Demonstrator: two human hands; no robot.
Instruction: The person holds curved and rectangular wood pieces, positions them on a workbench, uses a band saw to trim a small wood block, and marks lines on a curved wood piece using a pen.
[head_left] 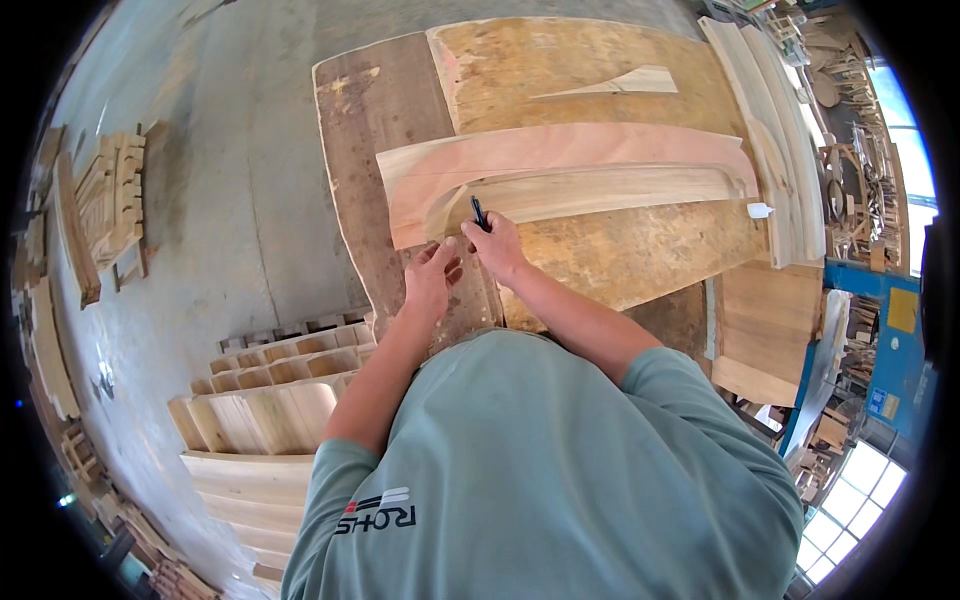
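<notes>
Two bare hands are seen at the near left end of a curved wooden workpiece. By the right hand (497, 247), a slim black pen (479, 213) is gripped, its far end angled up and away from the body; whether the surface is touched by its tip cannot be told from this height. The left hand (430, 275) is held just beside it, thumb and forefinger brought close together and the other fingers curled; whether something small is pinched there cannot be told.

Just beyond the hands, a pinkish arched panel (560, 145) is laid flat across the desk (620, 245), its hollow side facing the body. Within that hollow, a pale board (600, 192) is framed, curved at its left end. The two pieces can be judged to be already laid out together. No finished pen line can be made out along the arch, so how much marking is done or left cannot be judged.

Farther out, a wedge-shaped offcut (625, 82) is left at the far side of the desk, and a small white bottle (760, 211) is placed near its right edge, beside long planks (790, 150). To the lower left, shaped wooden boards (265, 415) are stacked above a grey concrete floor (225, 200).
</notes>
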